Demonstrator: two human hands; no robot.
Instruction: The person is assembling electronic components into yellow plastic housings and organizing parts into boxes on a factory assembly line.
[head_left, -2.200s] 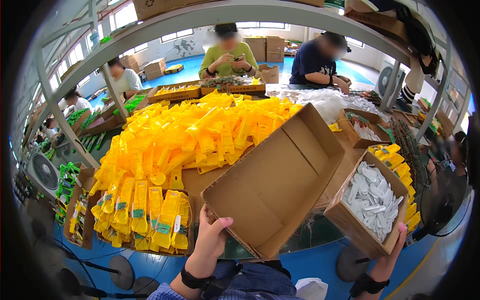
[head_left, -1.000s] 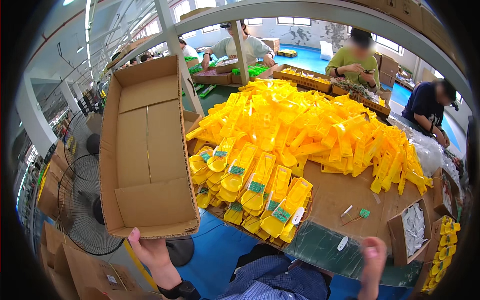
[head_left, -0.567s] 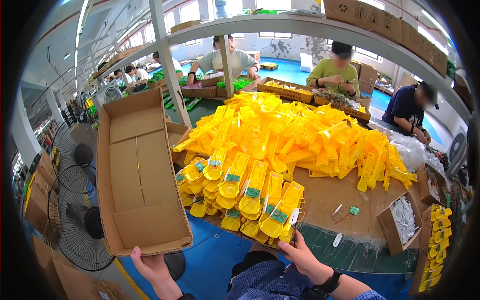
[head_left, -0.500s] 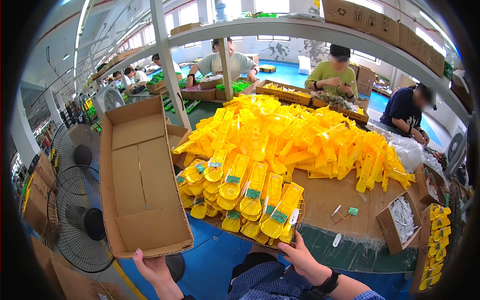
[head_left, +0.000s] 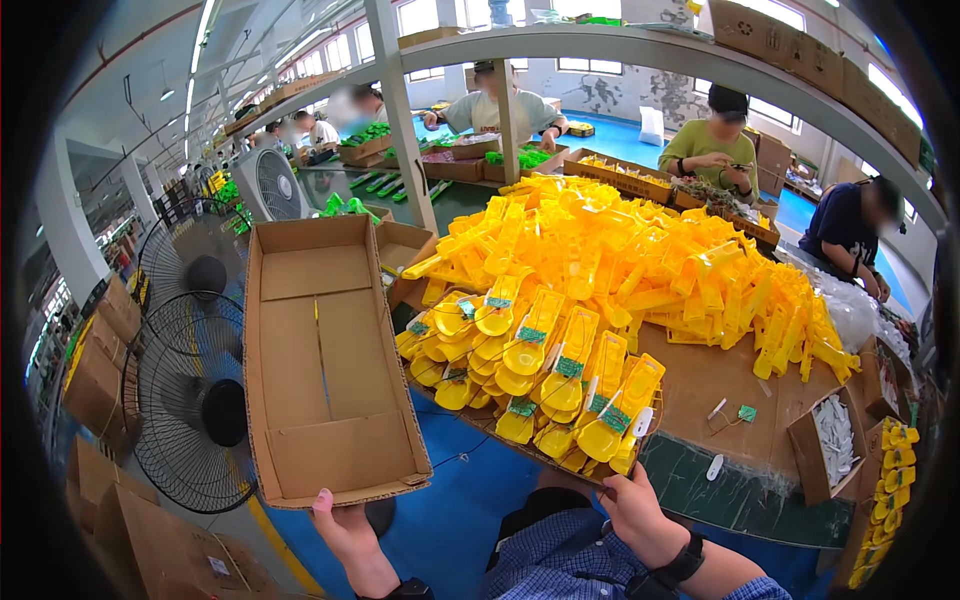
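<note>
left hand [head_left: 345, 530]: gripping the near edge of the empty cardboard box [head_left: 325, 360], held out left of the table
right hand [head_left: 635, 510]: fingers closed on the front yellow packs [head_left: 545, 365] at the table edge [head_left: 740, 500]
step: looks like box positioning before loading
next: probably needs the box brought under the packs
vs a moment ago: box tipped flatter, right hand stays put

plain brown cardboard box [head_left: 325, 365]; bright yellow plastic parts [head_left: 620, 280] with small green labels in a heap; brown bench [head_left: 730, 385] with a dark green edge; blue floor [head_left: 455, 500] with a yellow stripe; black fans [head_left: 190, 400]; blue-and-white checked shirt [head_left: 560, 560]; black wristband [head_left: 680, 565]; small box of white pieces [head_left: 830, 440].
</note>
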